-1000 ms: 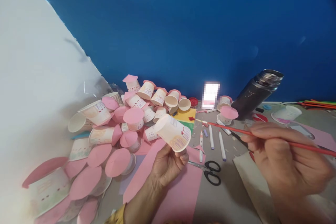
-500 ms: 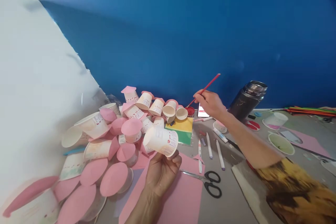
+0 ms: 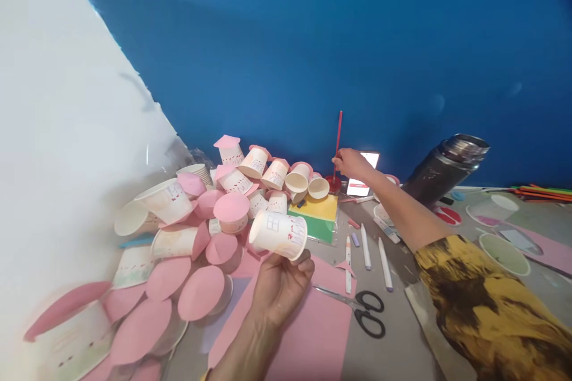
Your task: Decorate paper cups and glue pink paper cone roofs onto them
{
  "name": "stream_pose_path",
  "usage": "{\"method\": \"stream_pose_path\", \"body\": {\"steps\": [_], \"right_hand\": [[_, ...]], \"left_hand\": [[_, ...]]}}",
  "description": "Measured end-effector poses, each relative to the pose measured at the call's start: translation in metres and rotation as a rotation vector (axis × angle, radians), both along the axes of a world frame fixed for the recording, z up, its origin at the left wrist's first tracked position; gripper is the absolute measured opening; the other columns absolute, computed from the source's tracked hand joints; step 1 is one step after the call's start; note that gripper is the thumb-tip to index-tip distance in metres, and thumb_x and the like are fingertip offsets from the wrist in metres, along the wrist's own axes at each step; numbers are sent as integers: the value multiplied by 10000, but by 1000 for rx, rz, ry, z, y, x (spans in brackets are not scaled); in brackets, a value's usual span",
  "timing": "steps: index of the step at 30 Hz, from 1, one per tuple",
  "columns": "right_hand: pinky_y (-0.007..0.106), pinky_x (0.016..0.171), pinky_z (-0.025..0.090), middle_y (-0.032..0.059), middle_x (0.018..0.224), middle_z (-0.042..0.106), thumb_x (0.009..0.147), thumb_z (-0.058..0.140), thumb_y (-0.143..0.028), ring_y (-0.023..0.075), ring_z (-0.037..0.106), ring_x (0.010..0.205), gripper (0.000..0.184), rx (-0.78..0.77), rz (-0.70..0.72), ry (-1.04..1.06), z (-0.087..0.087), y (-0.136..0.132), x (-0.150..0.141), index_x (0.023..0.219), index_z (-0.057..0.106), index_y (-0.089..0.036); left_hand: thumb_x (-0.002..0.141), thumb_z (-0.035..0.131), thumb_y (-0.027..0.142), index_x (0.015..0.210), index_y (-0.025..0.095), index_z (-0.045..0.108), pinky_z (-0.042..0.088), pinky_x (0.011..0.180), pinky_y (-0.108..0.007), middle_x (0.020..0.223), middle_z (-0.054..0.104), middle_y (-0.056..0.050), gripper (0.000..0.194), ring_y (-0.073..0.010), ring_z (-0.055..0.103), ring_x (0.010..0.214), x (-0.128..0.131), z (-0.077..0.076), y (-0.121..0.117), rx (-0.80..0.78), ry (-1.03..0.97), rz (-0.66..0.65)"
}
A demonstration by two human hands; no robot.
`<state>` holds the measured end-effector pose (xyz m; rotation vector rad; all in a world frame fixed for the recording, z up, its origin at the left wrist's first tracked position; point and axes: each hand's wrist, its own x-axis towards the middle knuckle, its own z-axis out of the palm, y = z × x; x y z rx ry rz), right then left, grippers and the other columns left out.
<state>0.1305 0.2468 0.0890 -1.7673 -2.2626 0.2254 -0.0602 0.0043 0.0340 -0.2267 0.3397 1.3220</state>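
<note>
My left hand (image 3: 283, 286) is closed round the rim end of a white paper cup (image 3: 277, 234), which lies tilted on its side in the air. A purple window drawing and red marks show on the cup's wall. Farther off, my right hand (image 3: 351, 164) pinches a thin red paintbrush (image 3: 338, 140) held nearly upright. The brush's lower end is down at a small red paint pot (image 3: 333, 183) near the blue wall. A phone (image 3: 364, 175) with a lit screen stands just behind my right wrist.
Many paper cups with pink cone roofs (image 3: 202, 293) crowd the left side. Scissors (image 3: 370, 314) lie on pink paper (image 3: 313, 339), with white markers (image 3: 385, 265) farther right. A dark thermos (image 3: 440, 169) stands behind my right forearm. Yellow and green sheets (image 3: 315, 229) lie near the middle.
My right hand has lowered slightly toward the paint pot, and the brush has swung from slanted to nearly upright. The cup in my left hand has turned, showing its window drawing. The view has shifted a little.
</note>
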Motion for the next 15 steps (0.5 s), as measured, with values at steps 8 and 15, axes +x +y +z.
{"method": "stream_pose_path", "body": {"steps": [8, 15], "right_hand": [[327, 713, 449, 96, 984, 772, 974, 537, -389, 266, 691, 895, 271, 89, -34, 85, 9, -85, 21, 1013, 720, -194], [271, 570, 419, -26, 726, 726, 936, 549, -374, 160, 621, 617, 245, -247, 192, 313, -13, -201, 66, 790, 699, -247]], "left_hand": [[717, 677, -9, 700, 180, 458, 326, 481, -198, 603, 423, 53, 290, -86, 402, 515, 3, 1, -7, 64, 2, -80], [791, 732, 104, 780, 194, 542, 305, 478, -208, 702, 576, 21, 210, -102, 430, 541, 5, -4, -6, 124, 183, -75]]}}
